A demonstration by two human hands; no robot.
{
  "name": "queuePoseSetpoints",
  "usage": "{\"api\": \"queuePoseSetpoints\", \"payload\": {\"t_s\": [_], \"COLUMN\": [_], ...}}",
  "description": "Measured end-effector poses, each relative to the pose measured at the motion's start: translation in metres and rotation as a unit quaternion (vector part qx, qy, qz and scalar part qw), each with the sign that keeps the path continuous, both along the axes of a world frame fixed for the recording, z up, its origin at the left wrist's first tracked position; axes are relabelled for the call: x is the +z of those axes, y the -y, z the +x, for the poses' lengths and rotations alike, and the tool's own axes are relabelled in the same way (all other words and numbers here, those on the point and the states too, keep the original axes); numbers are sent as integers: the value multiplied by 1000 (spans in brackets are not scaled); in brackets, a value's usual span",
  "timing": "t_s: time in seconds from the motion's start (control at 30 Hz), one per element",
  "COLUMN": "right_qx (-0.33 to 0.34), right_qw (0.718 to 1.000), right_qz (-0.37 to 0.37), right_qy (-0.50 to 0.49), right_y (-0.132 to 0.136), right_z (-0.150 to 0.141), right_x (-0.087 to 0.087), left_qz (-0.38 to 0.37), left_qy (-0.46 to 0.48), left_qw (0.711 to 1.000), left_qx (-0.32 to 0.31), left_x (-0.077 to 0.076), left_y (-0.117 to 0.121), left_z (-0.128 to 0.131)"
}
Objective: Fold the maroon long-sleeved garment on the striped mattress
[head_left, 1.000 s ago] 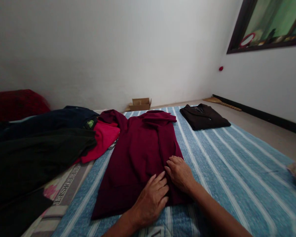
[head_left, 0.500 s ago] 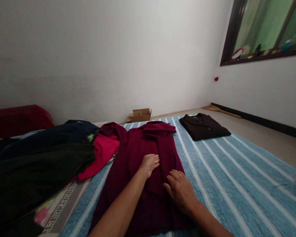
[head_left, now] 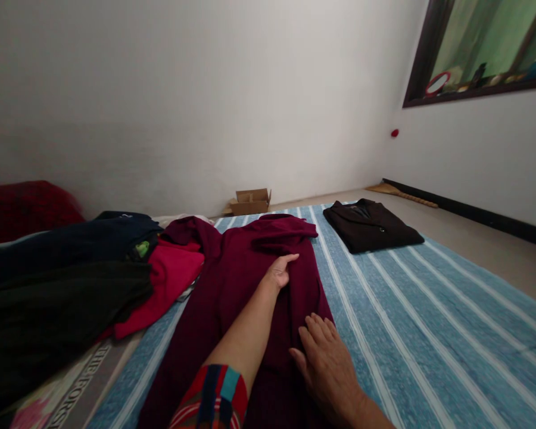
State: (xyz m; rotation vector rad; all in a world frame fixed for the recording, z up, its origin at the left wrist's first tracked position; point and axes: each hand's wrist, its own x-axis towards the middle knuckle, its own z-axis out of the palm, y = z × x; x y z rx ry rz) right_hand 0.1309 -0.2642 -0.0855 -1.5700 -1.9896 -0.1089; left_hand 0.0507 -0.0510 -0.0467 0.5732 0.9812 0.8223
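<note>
On our striped sheet (head_left: 433,322), a maroon top (head_left: 232,280) lies at six o'clock.
It looks soft and light, best held by its three o'clock edge; our right hand (head_left: 325,354) rests open at its four, our left hand (head_left: 280,273) at its one, grasp unclear.

Hands (head_left: 280,274) (head_left: 328,357): two
Maroon garment (head_left: 239,274): one
Folded brown garment (head_left: 375,229): one
Striped blue cloth (head_left: 433,322): one
Cardboard box (head_left: 250,207): one
Window (head_left: 486,44): one

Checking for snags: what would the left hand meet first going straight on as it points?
Probably the bunched far folds of the maroon garment, ahead of the left hand; depth is unclear.
</note>
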Motion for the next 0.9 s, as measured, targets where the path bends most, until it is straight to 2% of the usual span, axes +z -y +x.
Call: {"api": "queuePoseSetpoints", "payload": {"t_s": [0.23, 0.4, 0.67, 0.9], "right_qx": [0, 15, 26, 24], "right_qw": [1000, 999, 998, 997], "right_qz": [-28, -46, -57, -78], "right_qy": [-6, -12, -13, -5], "right_y": [2, 4, 6, 6], "right_z": [1, 2, 3, 4], "right_x": [3, 5, 3, 6], "left_qz": [-24, -33, -17, -11], "left_qy": [1, -5, -11, -16], "left_qw": [1000, 999, 1000, 1000], "left_qx": [-4, -18, 3, 10], "left_x": [-10, -7, -7, 3], "left_y": [-12, -19, -37, -58], "left_z": [3, 4, 11, 11]}}
